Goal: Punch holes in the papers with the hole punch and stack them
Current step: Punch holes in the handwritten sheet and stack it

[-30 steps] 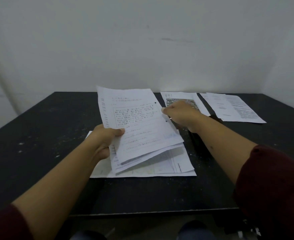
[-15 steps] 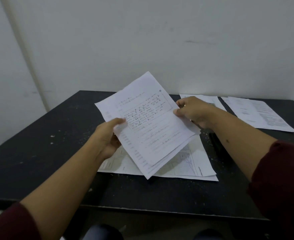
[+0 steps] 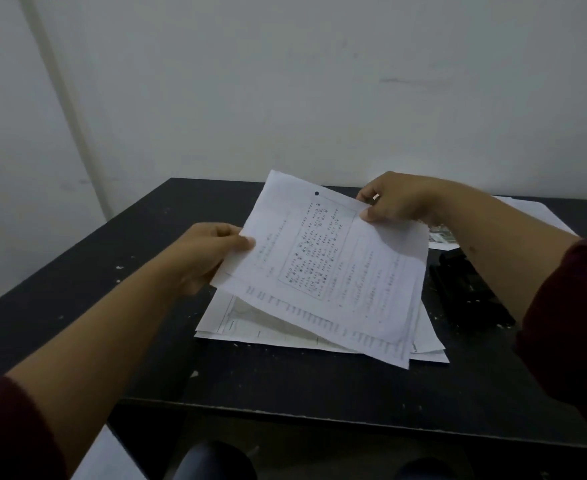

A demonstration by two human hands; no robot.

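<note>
I hold a small sheaf of printed papers [image 3: 333, 271] tilted above the black table [image 3: 285, 386]. My left hand [image 3: 212, 254] pinches its left edge. My right hand [image 3: 396, 199] pinches the far right corner. A punched hole shows as a dark dot near the sheaf's top edge. Under the sheaf lies a stack of papers [image 3: 250, 323] flat on the table. The black hole punch [image 3: 465, 289] sits on the table to the right, partly behind my right forearm.
More loose sheets [image 3: 541, 216] lie at the table's far right, mostly hidden by my right arm. White walls close in the back and left. The table's near edge runs just in front of my knees.
The sheaf has turned further counter-clockwise and risen a little. Both hands kept their hold, and my view has swung to the left.
</note>
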